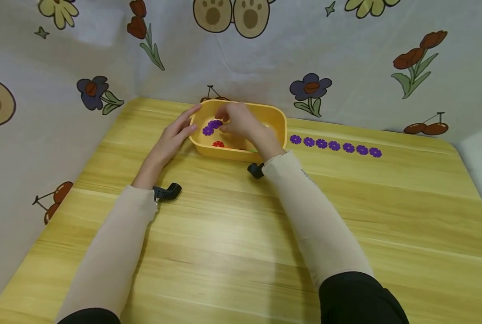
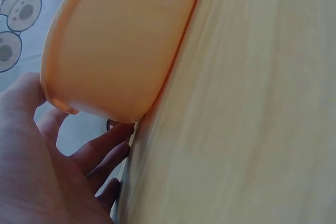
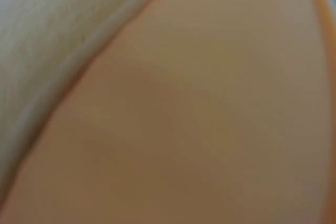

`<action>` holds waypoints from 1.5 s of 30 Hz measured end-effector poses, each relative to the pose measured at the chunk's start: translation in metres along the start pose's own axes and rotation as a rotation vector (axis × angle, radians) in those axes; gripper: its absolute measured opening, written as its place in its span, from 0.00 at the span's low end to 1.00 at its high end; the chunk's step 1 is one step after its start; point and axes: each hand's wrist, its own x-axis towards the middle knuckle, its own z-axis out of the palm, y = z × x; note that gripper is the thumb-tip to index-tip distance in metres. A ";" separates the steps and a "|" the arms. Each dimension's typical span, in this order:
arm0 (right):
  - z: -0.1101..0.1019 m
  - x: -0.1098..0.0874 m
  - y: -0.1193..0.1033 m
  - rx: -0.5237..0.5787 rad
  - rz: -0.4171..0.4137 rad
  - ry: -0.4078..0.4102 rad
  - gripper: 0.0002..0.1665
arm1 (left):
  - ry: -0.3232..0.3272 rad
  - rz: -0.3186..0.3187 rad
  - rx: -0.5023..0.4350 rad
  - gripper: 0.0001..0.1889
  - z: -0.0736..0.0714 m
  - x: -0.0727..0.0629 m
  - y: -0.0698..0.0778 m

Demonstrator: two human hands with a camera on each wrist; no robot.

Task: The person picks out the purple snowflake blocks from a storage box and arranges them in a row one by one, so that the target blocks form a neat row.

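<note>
A yellow plastic box (image 1: 228, 154) stands near the table's back edge. My left hand (image 1: 171, 138) holds its left end, thumb at the rim and fingers against the outside; the left wrist view shows this hand (image 2: 58, 166) close up. Inside the box, my right hand (image 1: 241, 119) has its fingers bent down beside purple notched discs (image 1: 208, 130). Whether a disc is between its fingertips cannot be made out. Near the front wall lies a red notched disc (image 1: 218, 144). The right wrist view shows only the box's blurred wall (image 3: 199, 103), with no fingers visible.
Right of the box, several purple discs (image 1: 334, 146) lie in a row on the wooden table (image 1: 224, 252). Behind the table hangs a white cloth (image 1: 249, 67) printed with flowers and cherries. Both wrists carry dark devices.
</note>
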 end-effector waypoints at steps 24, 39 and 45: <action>0.017 0.001 0.000 -0.107 0.032 0.098 0.10 | -0.026 -0.020 -0.002 0.29 0.005 -0.010 0.043; 0.002 -0.029 0.005 -0.003 -0.018 0.163 0.12 | -0.019 -0.051 0.021 0.30 0.003 -0.012 0.040; -0.002 -0.050 0.008 0.031 -0.065 0.217 0.13 | -0.016 -0.050 0.019 0.30 0.001 -0.015 0.040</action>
